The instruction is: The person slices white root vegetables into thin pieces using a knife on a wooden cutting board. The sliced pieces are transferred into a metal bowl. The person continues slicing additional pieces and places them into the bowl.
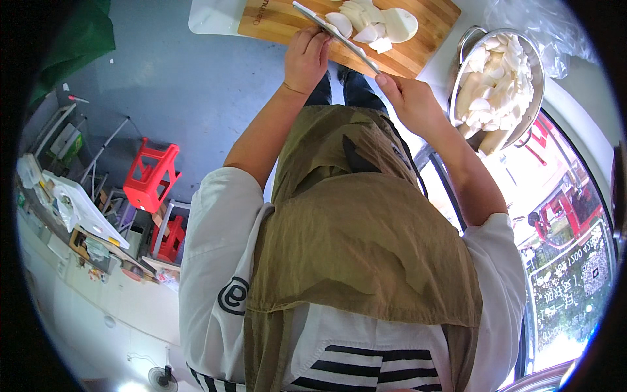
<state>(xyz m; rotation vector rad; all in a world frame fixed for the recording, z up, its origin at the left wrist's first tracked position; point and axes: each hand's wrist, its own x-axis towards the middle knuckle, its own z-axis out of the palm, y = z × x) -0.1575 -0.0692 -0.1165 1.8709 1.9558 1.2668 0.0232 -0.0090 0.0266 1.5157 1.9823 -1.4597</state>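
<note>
My right hand [411, 103] grips the handle end of a knife [338, 35], whose blade slants up and left across a wooden cutting board [289, 25]. White slivers cling along the blade's far side. Close against the blade, my left hand [306, 59] has its fingers curled over the board's near edge; whether they pinch anything is hidden. Beyond the blade lie several white slices [360, 19], which look like peeled daikon radish, beside a thicker cut chunk [401, 25].
At the right, a two-handled metal pot [536, 90] holds many white slices and longer peeled pieces. Clear plastic bags [548, 29] lie behind it. A window [568, 235] bearing writing is below. Red plastic stools [152, 174] and a cluttered shelf [88, 210] stand at left.
</note>
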